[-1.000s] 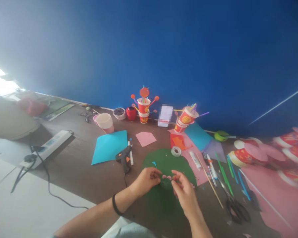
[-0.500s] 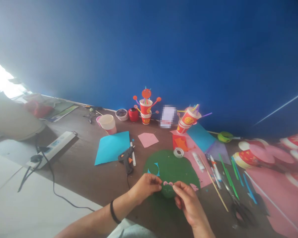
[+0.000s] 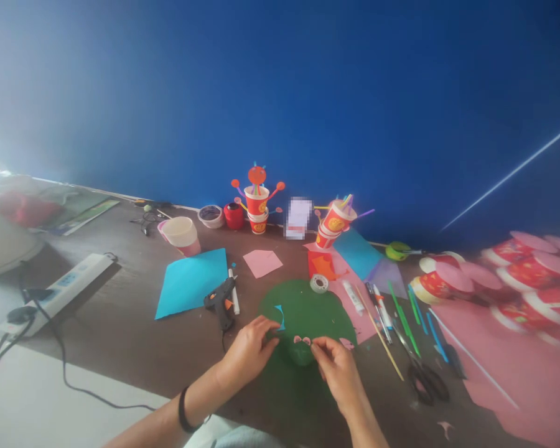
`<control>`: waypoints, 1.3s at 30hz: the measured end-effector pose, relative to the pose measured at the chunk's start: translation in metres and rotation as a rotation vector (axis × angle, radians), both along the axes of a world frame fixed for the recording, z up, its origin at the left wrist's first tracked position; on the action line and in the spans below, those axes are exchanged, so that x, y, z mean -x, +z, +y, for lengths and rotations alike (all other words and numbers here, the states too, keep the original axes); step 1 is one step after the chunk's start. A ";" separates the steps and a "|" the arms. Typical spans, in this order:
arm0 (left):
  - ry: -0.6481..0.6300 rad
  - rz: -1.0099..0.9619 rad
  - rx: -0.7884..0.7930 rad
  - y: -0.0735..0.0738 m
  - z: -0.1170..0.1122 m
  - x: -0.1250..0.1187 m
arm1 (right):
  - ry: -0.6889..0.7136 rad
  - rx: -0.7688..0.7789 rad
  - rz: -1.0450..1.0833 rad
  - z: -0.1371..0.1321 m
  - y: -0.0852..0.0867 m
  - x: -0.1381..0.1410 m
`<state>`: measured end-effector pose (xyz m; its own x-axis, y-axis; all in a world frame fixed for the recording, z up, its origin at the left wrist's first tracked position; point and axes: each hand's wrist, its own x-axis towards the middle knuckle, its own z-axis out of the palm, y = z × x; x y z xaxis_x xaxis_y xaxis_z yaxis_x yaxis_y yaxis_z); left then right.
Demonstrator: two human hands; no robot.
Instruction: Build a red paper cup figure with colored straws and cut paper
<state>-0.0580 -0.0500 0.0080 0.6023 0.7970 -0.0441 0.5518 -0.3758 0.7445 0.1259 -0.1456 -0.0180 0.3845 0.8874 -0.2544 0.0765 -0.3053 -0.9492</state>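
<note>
My right hand (image 3: 333, 364) pinches the right edge of a small round green cutout (image 3: 302, 356), near two little pink pieces (image 3: 302, 340) at its top. The cutout blends into the green sheet (image 3: 303, 298) behind it, so its outline is hard to see. To the left, my left hand (image 3: 252, 348) is apart from the cutout, thumb and fingers separated with nothing between them. By its fingertips lies a curved blue paper scrap (image 3: 280, 318) on the green sheet.
A black glue gun (image 3: 221, 303) rests beside blue paper (image 3: 186, 280). Scissors (image 3: 427, 381), pens and sticks lie at right, near decorated red cups (image 3: 508, 261). Cup figures (image 3: 257, 202) stand along the wall. A power strip (image 3: 70, 286) with cords lies at left.
My left hand has let go of the cutout and drawn away to the left, its fingers parting. My right hand still holds the cutout. The view has turned slightly to the right.
</note>
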 end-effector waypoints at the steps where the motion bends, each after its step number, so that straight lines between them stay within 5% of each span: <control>1: -0.009 0.029 -0.035 0.000 0.002 0.002 | -0.005 -0.006 -0.022 0.000 0.000 -0.001; 10: -0.104 0.297 -0.260 -0.010 0.011 0.005 | -0.013 -0.065 -0.379 -0.003 -0.006 -0.013; 18: -0.142 0.418 -0.228 -0.011 0.013 -0.001 | 0.076 -0.060 -0.345 -0.005 -0.013 -0.010; 28: -0.051 0.158 -0.286 0.006 0.033 -0.020 | 0.089 -0.041 -0.321 -0.007 -0.027 -0.014; 35: -0.368 0.264 -0.381 -0.017 0.003 -0.024 | 0.094 -0.063 -0.323 -0.008 -0.026 -0.011; 39: -0.424 0.304 -0.381 -0.015 0.001 -0.027 | 0.126 -0.058 -0.337 -0.008 -0.022 -0.010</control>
<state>-0.0312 -0.0488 -0.0071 0.8737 0.4858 -0.0239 0.4625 -0.8147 0.3497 0.1355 -0.1534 -0.0404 0.3254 0.9422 -0.0795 0.4218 -0.2198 -0.8796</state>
